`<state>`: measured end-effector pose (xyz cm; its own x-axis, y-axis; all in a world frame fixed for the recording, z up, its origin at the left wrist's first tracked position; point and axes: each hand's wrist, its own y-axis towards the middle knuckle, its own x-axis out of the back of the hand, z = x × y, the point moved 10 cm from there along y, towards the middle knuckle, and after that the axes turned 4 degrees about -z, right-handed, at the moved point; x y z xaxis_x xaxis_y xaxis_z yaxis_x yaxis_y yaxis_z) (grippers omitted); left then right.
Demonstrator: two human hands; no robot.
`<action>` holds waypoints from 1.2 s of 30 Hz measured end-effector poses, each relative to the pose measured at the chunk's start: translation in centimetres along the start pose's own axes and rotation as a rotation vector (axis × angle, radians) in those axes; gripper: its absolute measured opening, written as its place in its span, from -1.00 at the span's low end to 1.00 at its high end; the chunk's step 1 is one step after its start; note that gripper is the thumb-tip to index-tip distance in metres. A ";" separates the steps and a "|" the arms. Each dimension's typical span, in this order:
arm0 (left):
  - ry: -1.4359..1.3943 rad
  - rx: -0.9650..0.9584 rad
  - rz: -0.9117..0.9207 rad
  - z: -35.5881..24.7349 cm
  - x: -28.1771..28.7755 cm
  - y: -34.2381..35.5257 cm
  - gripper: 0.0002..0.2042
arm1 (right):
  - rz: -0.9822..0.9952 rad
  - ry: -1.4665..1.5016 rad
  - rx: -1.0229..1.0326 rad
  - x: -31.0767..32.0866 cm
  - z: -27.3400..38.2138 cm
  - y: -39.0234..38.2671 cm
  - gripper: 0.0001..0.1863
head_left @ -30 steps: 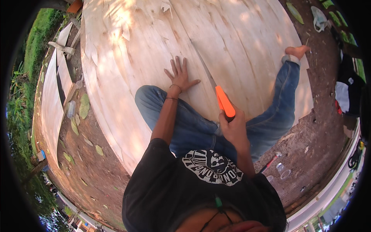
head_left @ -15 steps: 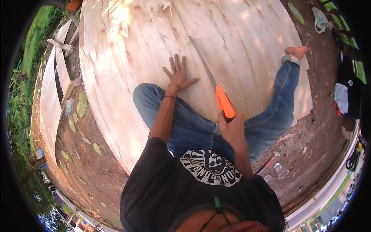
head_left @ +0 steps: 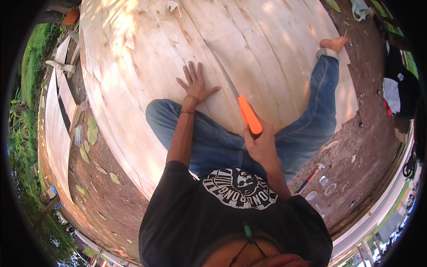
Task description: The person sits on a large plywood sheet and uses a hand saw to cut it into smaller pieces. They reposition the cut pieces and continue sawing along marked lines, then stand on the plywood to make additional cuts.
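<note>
Well to the left of the left fingers, pale wooden strips (head_left: 57, 129) are seen over brown soil, with a clear plastic cup (head_left: 78, 135) beside them. The left hand (head_left: 195, 86) is laid flat on a broad, pale wooden sheet (head_left: 142, 66), its fingers spread apart and nothing gripped. Just right of those fingers, the blade of an orange-handled handsaw (head_left: 244, 107) is slanted along a dark line; its far end is placed beyond the fingertips (whether the line is a cut or a seam cannot be told). The handle is clamped in the right hand (head_left: 263, 146), its thumb visible, its other fingers mostly hidden. A saw stroke appears to be in hand; for the next move, firm left-palm pressure and a blade aligned with the line seem called for. Below and right of the right fingers, a red-and-black-handled tool (head_left: 308, 180) is seen on the soil.
</note>
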<state>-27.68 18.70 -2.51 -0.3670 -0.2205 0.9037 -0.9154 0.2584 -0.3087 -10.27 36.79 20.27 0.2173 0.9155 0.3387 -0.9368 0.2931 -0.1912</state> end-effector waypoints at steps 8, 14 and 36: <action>-0.012 -0.016 -0.016 0.3 -0.5 -0.6 0.40 | -0.003 0.010 0.039 0.0 0.4 -1.3 -0.27; -0.017 -0.008 -0.008 -0.3 0.3 -0.4 0.37 | 0.024 0.027 -0.016 0.0 -0.2 -1.3 -0.26; -0.039 -0.017 -0.010 -0.6 0.3 -0.9 0.36 | 0.049 0.007 -0.061 -0.1 -0.6 -0.6 -0.24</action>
<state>-26.89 18.94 -1.77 -0.3640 -0.2595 0.8945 -0.9163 0.2721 -0.2939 -9.54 36.64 19.78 0.1734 0.9311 0.3210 -0.9279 0.2636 -0.2635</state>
